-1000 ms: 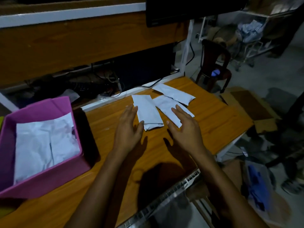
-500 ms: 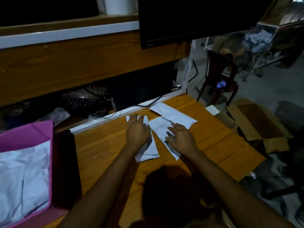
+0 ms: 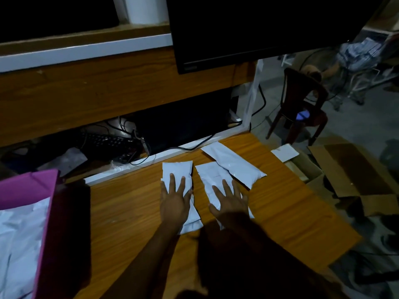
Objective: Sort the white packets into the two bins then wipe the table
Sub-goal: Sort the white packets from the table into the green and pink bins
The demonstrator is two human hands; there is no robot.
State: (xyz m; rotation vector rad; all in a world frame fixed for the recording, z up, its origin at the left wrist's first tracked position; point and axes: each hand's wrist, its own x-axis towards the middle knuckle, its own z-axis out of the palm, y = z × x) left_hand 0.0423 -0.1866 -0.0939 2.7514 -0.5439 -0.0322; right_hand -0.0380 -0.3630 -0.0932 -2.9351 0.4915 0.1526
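Note:
Three white packets lie on the wooden table (image 3: 280,212). My left hand (image 3: 174,199) rests flat on the left packet (image 3: 178,170), fingers straight and spread. On the middle packet (image 3: 212,175) my right hand (image 3: 230,201) lies flat with fingers spread. The third packet (image 3: 235,164) lies behind and to the right, partly over the middle one, untouched. A pink bin (image 3: 28,188) at the left edge holds white packets (image 3: 19,234).
A dark monitor (image 3: 248,29) hangs over the table's back edge, with a keyboard (image 3: 103,143) and cables on the lower shelf behind. Right of the table stand open cardboard boxes (image 3: 349,169) and a dark chair (image 3: 302,108) on the floor.
Both hands have moved forward from the bare table onto the packets and now lie flat on them. The camera has moved closer and the bin has slid toward the left edge of view.

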